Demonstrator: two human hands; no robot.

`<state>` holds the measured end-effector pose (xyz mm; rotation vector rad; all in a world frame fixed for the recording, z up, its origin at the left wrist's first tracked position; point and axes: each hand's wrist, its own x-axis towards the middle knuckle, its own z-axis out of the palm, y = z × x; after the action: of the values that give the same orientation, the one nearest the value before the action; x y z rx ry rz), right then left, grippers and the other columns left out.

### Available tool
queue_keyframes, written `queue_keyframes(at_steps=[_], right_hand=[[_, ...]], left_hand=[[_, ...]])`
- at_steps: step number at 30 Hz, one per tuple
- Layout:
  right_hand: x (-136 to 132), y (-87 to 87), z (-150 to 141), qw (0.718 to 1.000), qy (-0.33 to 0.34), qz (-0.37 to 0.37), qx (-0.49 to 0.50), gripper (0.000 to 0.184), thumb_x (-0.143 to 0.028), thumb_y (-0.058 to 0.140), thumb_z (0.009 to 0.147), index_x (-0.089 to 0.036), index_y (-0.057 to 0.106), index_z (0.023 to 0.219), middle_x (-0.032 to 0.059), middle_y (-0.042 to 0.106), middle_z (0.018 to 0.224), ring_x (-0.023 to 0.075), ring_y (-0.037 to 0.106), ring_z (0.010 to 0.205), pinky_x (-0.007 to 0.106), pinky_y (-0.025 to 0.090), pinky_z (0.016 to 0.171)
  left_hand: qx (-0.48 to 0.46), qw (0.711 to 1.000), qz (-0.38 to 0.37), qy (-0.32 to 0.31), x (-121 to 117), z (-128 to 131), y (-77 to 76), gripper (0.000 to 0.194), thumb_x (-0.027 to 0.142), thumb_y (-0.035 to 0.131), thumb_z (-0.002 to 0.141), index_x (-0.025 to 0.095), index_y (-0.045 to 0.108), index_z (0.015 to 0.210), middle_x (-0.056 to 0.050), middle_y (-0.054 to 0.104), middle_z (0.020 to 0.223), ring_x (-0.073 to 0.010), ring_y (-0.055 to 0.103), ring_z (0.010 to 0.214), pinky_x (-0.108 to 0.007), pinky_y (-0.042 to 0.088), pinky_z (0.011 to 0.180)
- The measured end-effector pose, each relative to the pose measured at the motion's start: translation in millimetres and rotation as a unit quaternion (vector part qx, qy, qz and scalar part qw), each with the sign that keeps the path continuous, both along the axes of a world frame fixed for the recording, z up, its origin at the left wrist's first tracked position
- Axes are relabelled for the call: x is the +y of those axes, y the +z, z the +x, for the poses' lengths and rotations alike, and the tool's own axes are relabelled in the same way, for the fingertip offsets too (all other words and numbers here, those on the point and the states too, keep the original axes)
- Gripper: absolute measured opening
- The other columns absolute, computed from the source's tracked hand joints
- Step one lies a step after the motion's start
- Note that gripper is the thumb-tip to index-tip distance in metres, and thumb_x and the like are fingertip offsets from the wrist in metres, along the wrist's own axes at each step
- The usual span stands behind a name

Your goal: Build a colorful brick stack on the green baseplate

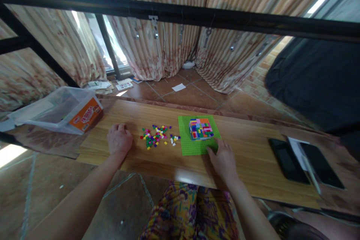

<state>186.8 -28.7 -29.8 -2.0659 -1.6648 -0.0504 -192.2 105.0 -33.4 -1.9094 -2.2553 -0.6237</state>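
A block build (201, 129) made of small multicoloured bricks stands on a green studded baseplate (188, 149). At the plate's lower right edge lies my right hand (223, 156), thumb and fingers apart, close to the build's near corner. Nothing shows in its grasp. My left hand (119, 139) rests on the wooden table with its fingers curled in. I see nothing held there, though the fingertips are partly hidden. Between this hand and the plate spreads a pile of loose small bricks (154, 137) in many colours, with a few white and yellow ones nearer the plate.
On the wooden tabletop (250, 146), a clear plastic box (60, 114) with an orange label stands at the left. Two dark phone-like devices, one a black slab (288, 161), lie at the right beside a white sheet. A black metal bar (180, 14) crosses above the table.
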Motion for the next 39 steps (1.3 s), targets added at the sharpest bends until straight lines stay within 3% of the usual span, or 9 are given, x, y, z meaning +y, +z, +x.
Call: queue_keyframes(at_steps=[9,14,16,20,26,30,39], right_hand=[[-28,-15.1,15,0.997,-0.013,0.01,-0.075,0.04,-0.045,0.049,0.095,-0.012,0.068,0.11,0.0182,0.068,0.11,0.0311,0.057,0.103,0.045,0.045,0.089],[-33,3.3,-4,0.994,-0.018,0.103,-0.032,0.034,-0.042,0.05,0.096,-0.016,0.071,0.1,0.0132,0.07,0.099,0.0268,0.061,0.093,0.041,0.048,0.086],[-23,13.3,-28,0.99,0.034,0.136,0.028,0.027,-0.035,0.049,0.097,-0.019,0.071,0.096,0.0095,0.07,0.097,0.0227,0.063,0.09,0.036,0.049,0.085],[16,23.1,-76,0.98,0.173,0.063,0.077,0.029,-0.016,0.043,0.096,-0.017,0.071,0.105,0.0089,0.07,0.097,0.0204,0.063,0.09,0.032,0.049,0.085],[60,13.7,-95,0.978,0.195,-0.074,0.003,0.03,-0.004,0.044,0.09,-0.015,0.07,0.103,0.0121,0.066,0.098,0.0227,0.059,0.096,0.032,0.045,0.09],[63,8.8,-95,0.975,0.198,-0.101,-0.005,0.027,-0.006,0.045,0.092,-0.017,0.069,0.093,0.0106,0.065,0.097,0.021,0.059,0.093,0.03,0.044,0.087],[39,6.3,-89,0.984,0.161,-0.049,0.061,0.021,-0.015,0.05,0.095,-0.019,0.068,0.086,0.0078,0.066,0.089,0.0197,0.061,0.085,0.03,0.046,0.082]], left_hand=[[0.008,1.0,-0.004,0.006,-1,2,-0.8,0.037,0.02,0.042,0.088,0.01,0.068,0.113,-0.018,0.064,0.111,-0.0305,0.059,0.106,-0.042,0.047,0.094],[0.002,1.0,-0.002,0.002,-2,2,-1.3,0.037,0.02,0.043,0.089,0.01,0.069,0.112,-0.017,0.064,0.11,-0.0301,0.059,0.106,-0.042,0.047,0.093],[0.003,1.0,-0.002,0.001,-2,2,-1.2,0.037,0.019,0.042,0.089,0.01,0.069,0.112,-0.017,0.064,0.11,-0.0302,0.059,0.106,-0.042,0.047,0.093],[0.003,1.0,0.002,0.001,-2,3,-0.9,0.036,0.019,0.043,0.088,0.01,0.069,0.112,-0.017,0.064,0.109,-0.0302,0.059,0.106,-0.042,0.047,0.092],[0.004,1.0,-0.001,0.006,-3,4,-0.1,0.035,0.018,0.044,0.088,0.011,0.068,0.111,-0.017,0.064,0.11,-0.03,0.06,0.105,-0.042,0.047,0.092],[0.001,1.0,0.0,0.007,-3,3,-0.9,0.035,0.018,0.044,0.088,0.011,0.068,0.112,-0.017,0.064,0.11,-0.0301,0.06,0.107,-0.042,0.047,0.092],[-0.001,1.0,-0.002,0.005,-1,2,0.2,0.037,0.019,0.042,0.088,0.011,0.068,0.113,-0.018,0.064,0.11,-0.0314,0.058,0.108,-0.043,0.046,0.094]])
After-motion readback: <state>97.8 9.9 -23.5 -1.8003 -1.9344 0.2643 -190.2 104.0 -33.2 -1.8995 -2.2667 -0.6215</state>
